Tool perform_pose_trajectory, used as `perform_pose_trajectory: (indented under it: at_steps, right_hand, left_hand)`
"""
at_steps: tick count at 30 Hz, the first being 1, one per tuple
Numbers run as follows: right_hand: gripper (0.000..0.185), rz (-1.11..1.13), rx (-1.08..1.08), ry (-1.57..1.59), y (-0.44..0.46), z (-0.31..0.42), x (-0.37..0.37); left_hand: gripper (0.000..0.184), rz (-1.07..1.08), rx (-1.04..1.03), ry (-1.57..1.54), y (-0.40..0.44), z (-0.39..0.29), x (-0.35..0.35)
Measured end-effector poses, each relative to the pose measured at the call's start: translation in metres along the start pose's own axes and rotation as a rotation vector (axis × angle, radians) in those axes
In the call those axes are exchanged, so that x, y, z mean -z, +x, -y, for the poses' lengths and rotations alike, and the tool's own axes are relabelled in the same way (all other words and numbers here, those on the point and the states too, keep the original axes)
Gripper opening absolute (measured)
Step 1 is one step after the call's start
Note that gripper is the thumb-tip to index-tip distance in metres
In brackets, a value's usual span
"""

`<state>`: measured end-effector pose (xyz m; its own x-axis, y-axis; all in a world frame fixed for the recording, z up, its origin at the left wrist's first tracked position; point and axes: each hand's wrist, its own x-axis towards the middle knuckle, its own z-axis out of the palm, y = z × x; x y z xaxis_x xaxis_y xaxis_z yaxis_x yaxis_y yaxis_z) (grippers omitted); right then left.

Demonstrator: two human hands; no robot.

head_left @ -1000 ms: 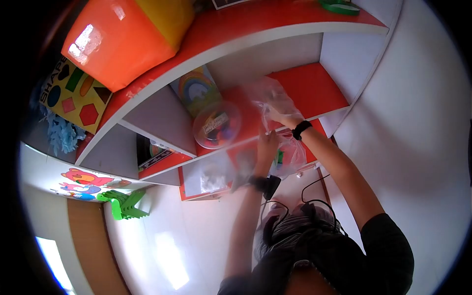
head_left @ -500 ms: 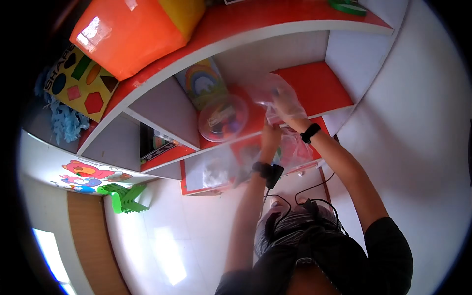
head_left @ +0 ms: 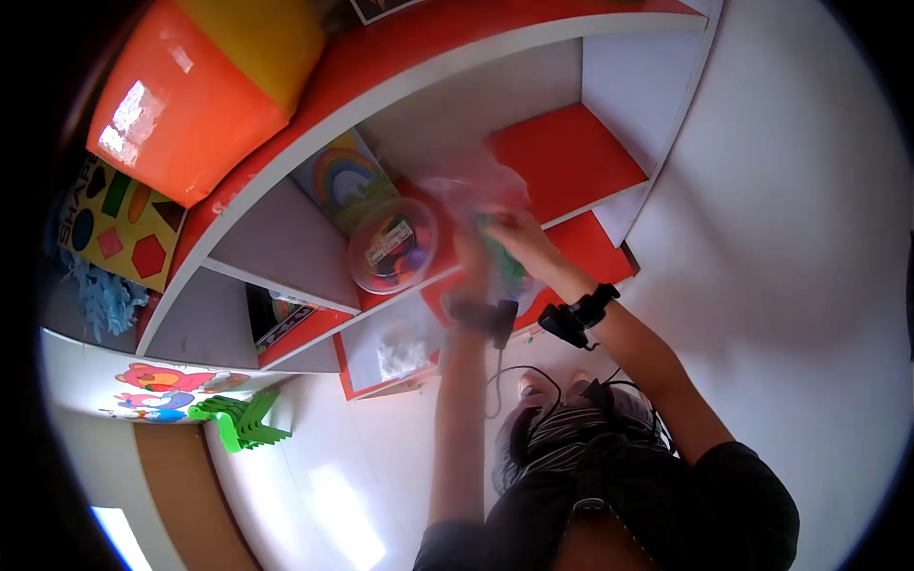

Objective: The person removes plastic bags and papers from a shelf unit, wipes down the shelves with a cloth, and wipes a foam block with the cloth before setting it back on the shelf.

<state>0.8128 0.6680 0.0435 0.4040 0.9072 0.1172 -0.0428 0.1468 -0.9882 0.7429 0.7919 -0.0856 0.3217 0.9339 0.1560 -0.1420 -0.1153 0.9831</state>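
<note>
Reference point: tub [head_left: 392, 246], in a compartment of the shelf unit [head_left: 547, 40]. Picture board [head_left: 341, 179] stands behind it. Just right of the tub: plastic bag [head_left: 481, 186], left hand [head_left: 472, 249] and right hand [head_left: 519, 236]. Divider [head_left: 278, 238] at its left; past that, box [head_left: 274, 316] in a lower compartment. Below the tub: packet [head_left: 402, 356]. Above and left of it: bin [head_left: 195, 109] on the unit's top; farther left, shapes chart [head_left: 124, 226]. Well below-left: chairs [head_left: 246, 423], stacked on the floor [head_left: 276, 495].
</note>
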Motion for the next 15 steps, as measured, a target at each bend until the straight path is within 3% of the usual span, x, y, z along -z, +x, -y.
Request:
perform_pose_trajectory:
  at_steps: [1, 3, 5, 7, 8, 11, 15]
  right_hand:
    - [0.029, -0.011, 0.058, -0.093, -0.004, 0.002, -0.001]
    - [0.03, 0.084, -0.003, -0.191, -0.004, 0.015, 0.016]
    - [0.031, 0.244, -0.053, -0.321, 0.0, 0.019, 0.036]
    - [0.031, 0.463, -0.084, -0.479, 0.001, 0.028, 0.048]
    - [0.032, 0.508, -0.261, -0.536, -0.001, 0.034, 0.053]
    - [0.033, 0.613, -0.319, -0.479, -0.02, 0.071, 0.052]
    - [0.033, 0.705, -0.29, -0.759, -0.019, 0.035, 0.05]
  left_hand:
    - [0.025, -0.04, -0.024, 0.125, -0.001, -0.01, 0.0]
    - [0.022, 0.175, -0.27, 0.691, 0.03, 0.036, 0.033]
    - [0.02, 0.125, 0.354, -0.111, 0.005, -0.022, 0.015]
    - [0.018, 0.1, 0.229, -0.096, 0.0, -0.01, 0.015]
    - [0.017, 0.09, 0.165, -0.085, 0.0, -0.005, 0.016]
    - [0.012, -0.021, 0.185, -0.07, -0.015, -0.019, 0.008]
    - [0.012, -0.076, 0.165, -0.186, -0.027, -0.032, -0.003]
